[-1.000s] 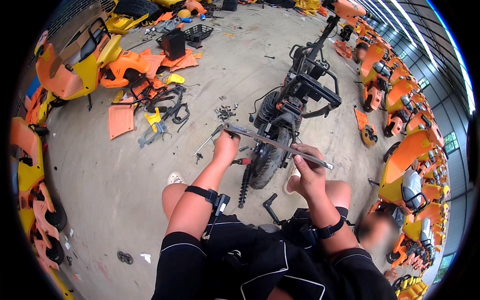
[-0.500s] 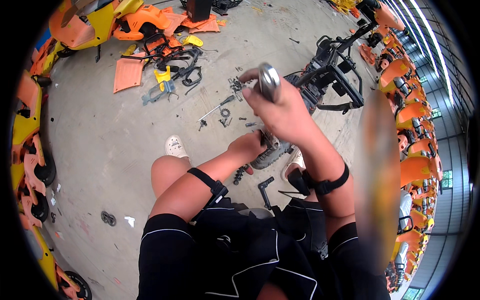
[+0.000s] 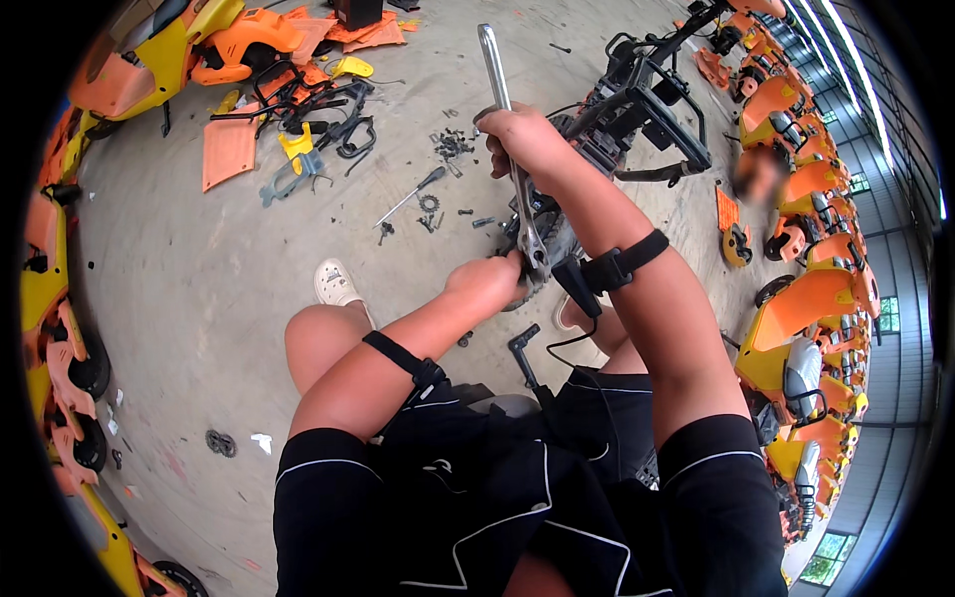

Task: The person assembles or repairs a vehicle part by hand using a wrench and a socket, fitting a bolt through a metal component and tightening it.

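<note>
My right hand (image 3: 519, 137) is closed round the handle of a long silver wrench (image 3: 524, 207). The handle's free end points away from me, past the hand. At its near end, the wrench head meets the hub area of a black-tyred wheel (image 3: 561, 245) on a stripped scooter frame (image 3: 632, 124). Beside that head, my left hand (image 3: 485, 283) is closed low at the wheel; what its fingers hold is hidden. The wheel sits between my feet, partly behind the wrench and right forearm.
A screwdriver (image 3: 410, 197), a small sprocket (image 3: 429, 203) and scattered bolts (image 3: 454, 145) lie left of the wheel. A black angled part (image 3: 522, 355) is near my lap. Orange panels (image 3: 229, 154) lie far left. Orange-yellow scooters (image 3: 786, 328) line the right.
The wrench has swung from pointing up toward me to lying lengthwise, handle pointing away. My right hand has moved forward with it. My left hand stays at the wheel.
</note>
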Tool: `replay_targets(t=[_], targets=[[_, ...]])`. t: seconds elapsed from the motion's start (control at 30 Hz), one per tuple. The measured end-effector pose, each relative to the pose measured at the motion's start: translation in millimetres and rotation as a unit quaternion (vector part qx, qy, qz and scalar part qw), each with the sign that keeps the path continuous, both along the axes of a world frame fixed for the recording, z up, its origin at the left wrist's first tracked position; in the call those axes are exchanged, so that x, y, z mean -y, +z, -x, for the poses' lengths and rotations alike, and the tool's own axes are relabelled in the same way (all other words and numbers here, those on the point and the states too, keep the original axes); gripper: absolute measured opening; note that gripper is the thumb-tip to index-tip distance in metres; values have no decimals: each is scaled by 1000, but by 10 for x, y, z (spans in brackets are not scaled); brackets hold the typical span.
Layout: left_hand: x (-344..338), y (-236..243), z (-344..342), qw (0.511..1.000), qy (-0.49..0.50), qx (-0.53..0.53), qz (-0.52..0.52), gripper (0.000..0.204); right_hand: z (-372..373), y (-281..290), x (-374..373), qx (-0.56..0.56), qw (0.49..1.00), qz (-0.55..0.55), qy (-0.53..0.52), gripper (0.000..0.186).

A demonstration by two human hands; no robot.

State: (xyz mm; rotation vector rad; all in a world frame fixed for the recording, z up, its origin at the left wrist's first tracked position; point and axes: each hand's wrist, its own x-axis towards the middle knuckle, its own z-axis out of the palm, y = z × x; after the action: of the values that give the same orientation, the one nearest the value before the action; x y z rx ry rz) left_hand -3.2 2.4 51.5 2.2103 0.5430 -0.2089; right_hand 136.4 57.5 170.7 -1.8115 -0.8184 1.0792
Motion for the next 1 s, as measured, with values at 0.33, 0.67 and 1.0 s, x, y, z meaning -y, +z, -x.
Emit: replay_targets(t=[0.33,0.67,1.0], targets=[[-51,-344,-105,996,-38,23,-80,37,-108,-588,519,-46,995,-68,-56,15],[-85,-501,-131,991,-66,48,-102,31,-188,-811,1154,-74,962,-206,-165,14],[128,-760,-349,989,-121,-27,-78,34,-433,-1441,1459,-113,949,-206,-211,13]])
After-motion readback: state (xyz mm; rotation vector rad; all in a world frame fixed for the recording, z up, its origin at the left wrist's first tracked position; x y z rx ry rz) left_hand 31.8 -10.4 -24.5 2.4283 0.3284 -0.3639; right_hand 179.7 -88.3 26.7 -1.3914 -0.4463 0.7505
